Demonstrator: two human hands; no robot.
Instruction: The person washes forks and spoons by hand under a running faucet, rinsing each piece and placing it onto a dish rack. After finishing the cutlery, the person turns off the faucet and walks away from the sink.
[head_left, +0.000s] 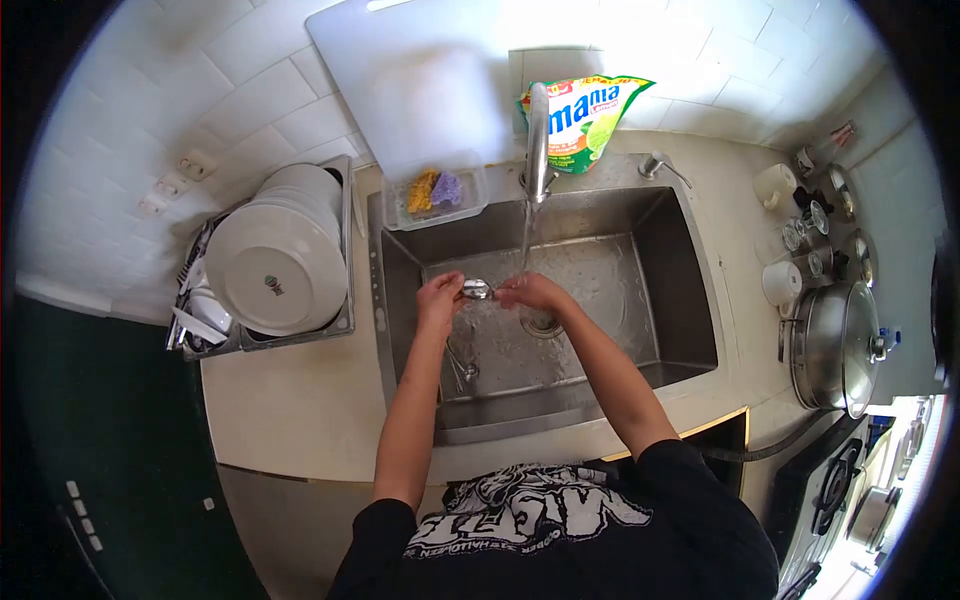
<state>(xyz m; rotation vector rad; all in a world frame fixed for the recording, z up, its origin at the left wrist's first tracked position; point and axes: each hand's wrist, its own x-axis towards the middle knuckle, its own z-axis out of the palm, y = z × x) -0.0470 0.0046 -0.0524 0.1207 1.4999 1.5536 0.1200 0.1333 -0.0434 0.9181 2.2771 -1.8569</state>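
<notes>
Both hands are over the steel sink (600, 300), near its middle. My left hand (439, 298) is closed on one side of a small shiny metal piece (477, 289), which looks like the bowl of a spoon or ladle. My right hand (530, 291) is at the other side of this piece, its fingers bent together at the edge of it. Water runs from the tall faucet (538, 140) down beside my right hand. Below my left hand, some thin metal utensils (464, 371) lie on the sink floor. The drain (541, 323) is partly hidden by my right hand.
At the left stands a dish rack (345, 290) with white plates (275, 270). Behind the sink are a plastic tub (470, 208) with yellow and purple sponges, a detergent bag (588, 125) and a white board (420, 90). Cups (781, 283), a lidded pot (835, 350) and a stove (820, 490) are right.
</notes>
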